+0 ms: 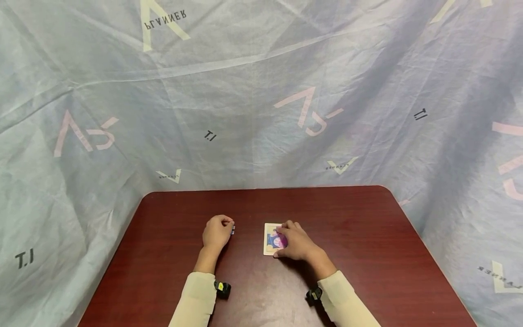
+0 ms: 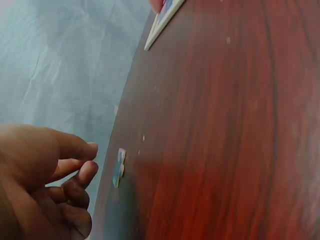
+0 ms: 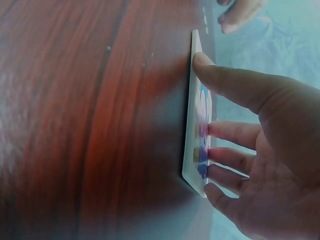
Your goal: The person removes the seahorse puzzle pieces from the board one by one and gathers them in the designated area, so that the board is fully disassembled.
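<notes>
A small square puzzle board (image 1: 269, 243) with a pale rim and a blue, pink and purple picture lies on the table. My right hand (image 1: 300, 243) holds it from the right. In the right wrist view the thumb (image 3: 204, 62) is at the near edge and the other fingertips lie along the picture and far side. To the left, my left hand (image 1: 216, 232) hovers with loosely curled fingers. Just beside those fingertips sit small colourful puzzle pieces (image 2: 119, 167), partly hidden in the head view. No piece shows between the left thumb and fingers.
The dark red wooden table (image 1: 347, 263) has rounded far corners. A grey printed cloth (image 1: 245, 113) hangs behind it and along both sides. Black wrist cameras (image 1: 222, 289) are strapped over the pale sleeves (image 1: 194, 299).
</notes>
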Available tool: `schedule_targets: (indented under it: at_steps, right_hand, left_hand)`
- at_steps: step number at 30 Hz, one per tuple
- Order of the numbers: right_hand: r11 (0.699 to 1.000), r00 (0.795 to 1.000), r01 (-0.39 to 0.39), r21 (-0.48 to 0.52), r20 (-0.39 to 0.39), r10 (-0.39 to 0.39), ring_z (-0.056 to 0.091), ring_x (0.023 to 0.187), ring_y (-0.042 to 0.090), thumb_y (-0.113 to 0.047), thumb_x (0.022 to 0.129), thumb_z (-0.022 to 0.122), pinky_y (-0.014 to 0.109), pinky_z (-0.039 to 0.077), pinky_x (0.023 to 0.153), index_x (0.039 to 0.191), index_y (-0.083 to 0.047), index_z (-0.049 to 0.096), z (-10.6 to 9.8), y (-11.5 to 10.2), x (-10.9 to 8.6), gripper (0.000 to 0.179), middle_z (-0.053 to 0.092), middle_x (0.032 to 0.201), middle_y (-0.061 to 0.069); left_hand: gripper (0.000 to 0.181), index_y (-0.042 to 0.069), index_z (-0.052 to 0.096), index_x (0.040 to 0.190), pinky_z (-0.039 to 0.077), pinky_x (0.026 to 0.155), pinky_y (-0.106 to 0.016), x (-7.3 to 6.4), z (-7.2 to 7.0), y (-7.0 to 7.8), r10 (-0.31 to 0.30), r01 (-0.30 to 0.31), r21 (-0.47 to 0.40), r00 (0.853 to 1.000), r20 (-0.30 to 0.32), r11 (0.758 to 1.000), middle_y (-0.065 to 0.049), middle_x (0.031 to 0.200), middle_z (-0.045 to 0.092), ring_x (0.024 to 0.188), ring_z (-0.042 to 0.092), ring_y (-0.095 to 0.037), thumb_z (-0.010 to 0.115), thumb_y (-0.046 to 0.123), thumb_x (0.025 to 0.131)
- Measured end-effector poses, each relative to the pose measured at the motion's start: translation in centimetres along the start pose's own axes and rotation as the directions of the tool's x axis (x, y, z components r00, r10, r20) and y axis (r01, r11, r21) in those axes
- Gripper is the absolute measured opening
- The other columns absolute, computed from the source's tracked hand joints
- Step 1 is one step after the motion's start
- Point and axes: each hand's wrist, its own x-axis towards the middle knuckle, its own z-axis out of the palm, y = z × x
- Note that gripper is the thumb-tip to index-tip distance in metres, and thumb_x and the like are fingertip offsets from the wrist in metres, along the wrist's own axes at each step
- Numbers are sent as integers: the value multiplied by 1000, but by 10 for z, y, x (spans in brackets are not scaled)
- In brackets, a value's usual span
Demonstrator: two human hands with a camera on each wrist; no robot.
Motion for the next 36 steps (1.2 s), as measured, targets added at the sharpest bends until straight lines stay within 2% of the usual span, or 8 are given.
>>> schedule_targets:
  at_steps: [4, 9, 13, 19, 23, 31, 36]
  right_hand:
    - [1000, 1000, 3, 7, -1, -3, 51, 123, 35, -36, 71, 98, 53, 47, 108, 138, -3, 68, 1, 0, 0, 81, 59, 138, 16]
    - [1000, 1000, -3, 10, -2, 3, 51, 123, 35, -36, 71, 99, 53, 47, 108, 139, -4, 67, 3, 0, 0, 82, 59, 138, 16]
    - [1000, 1000, -8, 9, -2, 8, 51, 121, 34, -35, 71, 99, 52, 47, 107, 141, -3, 66, 3, 0, 0, 84, 59, 137, 15]
    - [1000, 1000, 2, 13, -15, -2, 53, 122, 34, -35, 69, 100, 53, 48, 108, 140, -2, 66, 3, 0, -1, 85, 60, 136, 15]
    - [1000, 1000, 1, 7, -11, -1, 53, 122, 34, -36, 70, 99, 52, 48, 108, 141, -1, 65, 3, 0, 0, 86, 60, 136, 15]
    - [1000, 1000, -9, 13, -5, 9, 52, 125, 35, -36, 72, 99, 53, 48, 109, 142, -2, 64, 3, 1, 1, 86, 59, 139, 15]
    - [1000, 1000, 0, 20, -13, 0, 53, 122, 34, -37, 71, 99, 54, 48, 107, 142, -2, 64, 5, 3, 1, 86, 60, 136, 14]
  left_hand:
    - [7, 14, 80, 100, 51, 68, -33, -2, 7, 6, 96, -96, -44, 995, -11, 994, -2, 94, 73, 78, 65, -15, 76, 20, 97]
    - [7, 14, 80, 101, 51, 70, -34, -4, 11, 15, 187, -188, -43, 982, -18, 981, -1, 98, 70, 80, 63, -14, 77, 18, 97]
    - [11, 12, 80, 106, 52, 71, -34, -6, 14, 22, 227, -226, -29, 972, 66, 974, -1, 101, 69, 81, 61, -13, 75, 18, 98]
    - [14, 12, 80, 110, 55, 82, -40, -13, 22, 32, 272, -278, -1, 942, 198, 961, -1, 105, 70, 90, 66, -18, 75, 20, 99]
    - [16, 13, 80, 112, 57, 86, -41, -17, 28, 37, 293, -302, -3, 921, 257, 953, -1, 107, 70, 95, 67, -18, 74, 21, 99]
    - [21, 11, 80, 115, 56, 82, -37, -23, 37, 46, 361, -391, 19, 868, 341, 920, -3, 105, 69, 93, 67, -19, 77, 22, 97]
    - [27, 11, 78, 121, 54, 81, -34, -25, 43, 50, 343, -395, 60, 855, 388, 917, -2, 108, 67, 90, 61, -14, 77, 24, 97]
